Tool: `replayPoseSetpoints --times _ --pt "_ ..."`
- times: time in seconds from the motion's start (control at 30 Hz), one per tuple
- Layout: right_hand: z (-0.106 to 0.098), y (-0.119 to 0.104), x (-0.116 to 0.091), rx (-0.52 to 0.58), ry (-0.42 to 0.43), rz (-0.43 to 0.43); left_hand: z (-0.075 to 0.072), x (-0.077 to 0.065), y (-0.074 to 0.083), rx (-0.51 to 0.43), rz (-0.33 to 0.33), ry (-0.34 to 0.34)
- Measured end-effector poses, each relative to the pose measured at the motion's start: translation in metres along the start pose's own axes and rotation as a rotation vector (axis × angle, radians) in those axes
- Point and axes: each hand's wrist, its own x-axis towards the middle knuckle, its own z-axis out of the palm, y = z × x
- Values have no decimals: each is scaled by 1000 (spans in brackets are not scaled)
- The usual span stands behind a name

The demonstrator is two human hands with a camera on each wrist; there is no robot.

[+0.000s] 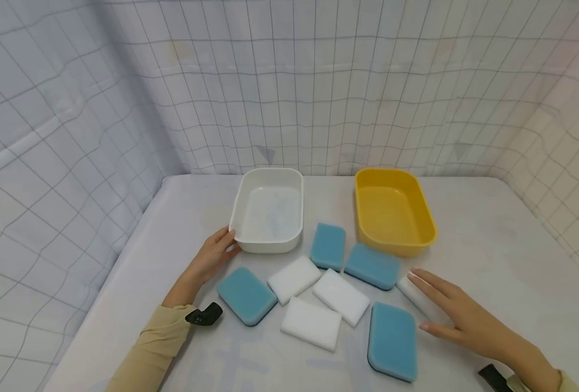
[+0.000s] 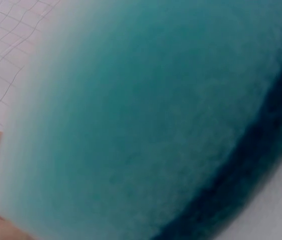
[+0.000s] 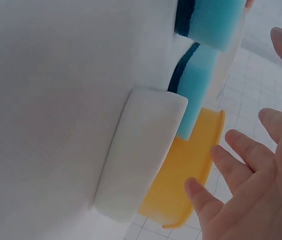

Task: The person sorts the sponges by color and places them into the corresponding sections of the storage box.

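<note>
My left hand [image 1: 214, 255] holds the near left corner of a white plastic bin [image 1: 269, 246], its fingers at the left wall and thumb by the front. In the left wrist view, a blue sponge [image 2: 146, 120] with a dark scouring layer hides most of that hand. Over at the right, my right hand [image 1: 465, 316] hovers with spread fingers above a white sponge [image 1: 419, 296]. The right wrist view shows a gap between the fingers and that white sponge [image 3: 135, 150]. Another blue sponge [image 1: 393, 342] lies just left of the right hand.
A yellow bin [image 1: 431, 237] stands at the back right of the white table [image 1: 505, 234]. Between the hands lie several sponges, blue ones [image 1: 328, 245] and white ones [image 1: 311, 323] mixed. Grid-patterned curtains [image 1: 318, 98] surround the table at the back and sides.
</note>
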Motion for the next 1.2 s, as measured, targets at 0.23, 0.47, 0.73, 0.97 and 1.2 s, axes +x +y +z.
replayPoseSetpoints --times 0.23,0.47,0.73,0.97,1.2 --pt "7 -9 1 108 -26 -86 0 -1 -1 17 -25 16" --pt "14 -17 -4 135 -56 -83 0 -2 -2 14 -25 25" --pt "13 -20 -5 52 -58 -112 1 0 -2 5 -8 16" --pt "15 -27 -4 77 -66 -169 2 1 1 1 -12 18" --pt "19 -36 -5 35 -82 -211 1 1 0 -4 -18 9"
